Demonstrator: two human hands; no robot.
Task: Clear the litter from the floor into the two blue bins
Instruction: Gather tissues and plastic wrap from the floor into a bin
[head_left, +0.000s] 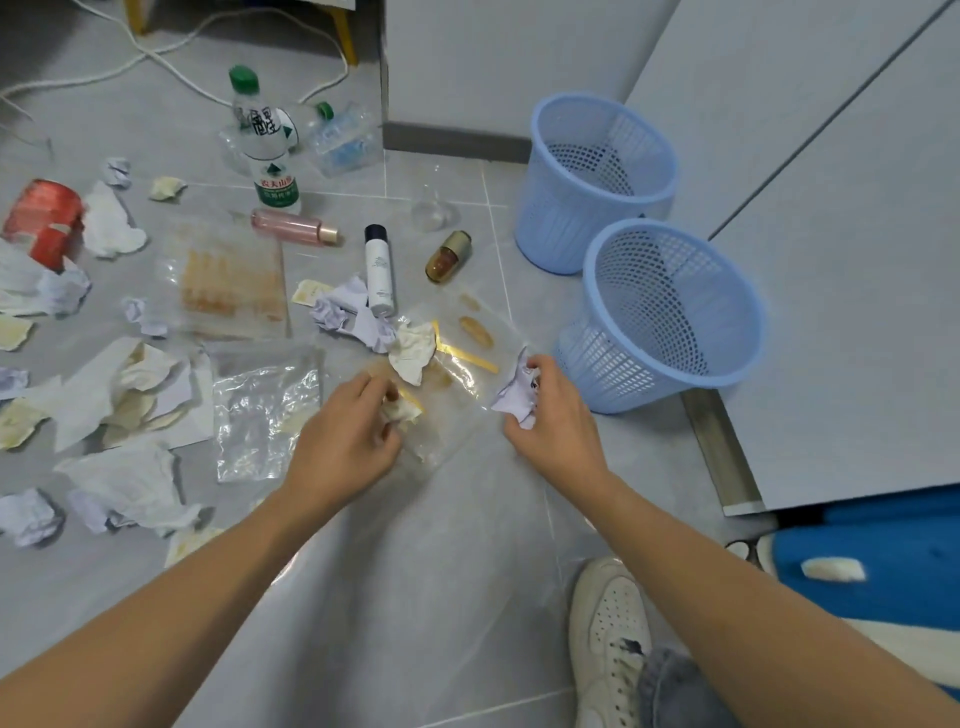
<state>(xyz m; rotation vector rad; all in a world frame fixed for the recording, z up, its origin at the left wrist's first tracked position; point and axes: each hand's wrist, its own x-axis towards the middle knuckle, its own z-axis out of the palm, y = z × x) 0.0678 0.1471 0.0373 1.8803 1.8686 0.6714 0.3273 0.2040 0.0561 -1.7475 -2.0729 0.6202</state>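
The right hand (553, 400) has its fingers curled round a crumpled ball of pale purple paper (515, 397). The left hand (345, 434) pinches a scrunched cream paper scrap (400, 408) that sits on a clear plastic bag (457, 358) on the floor.

Both bits of paper look very light and soft. They should squash easily and will not break, so a loose grab anywhere works. I think the clear bag under the left hand is thin and slippery. It may lift up or slide when the scrap comes away, so it is best to pinch only the paper.

The near blue bin (670, 317) stands just past the right hand, on its outer side. The far blue bin (597, 176) is further away, behind the near one. Both are open at the top and made of a plastic grid. They look light and could tip if bumped.

More litter lies beyond and to the outer side of the left hand: more paper balls, white tissues, a white tube (379, 270), a small brown bottle (448, 256), a pink bottle (293, 227), a water bottle (265, 150) and a red can (44, 221). The bottles are hard and may roll.

The floor (415, 571) is smooth grey tile. A grey cupboard (857, 260) stands behind the bins, and a white shoe (608, 639) rests close under the right arm.
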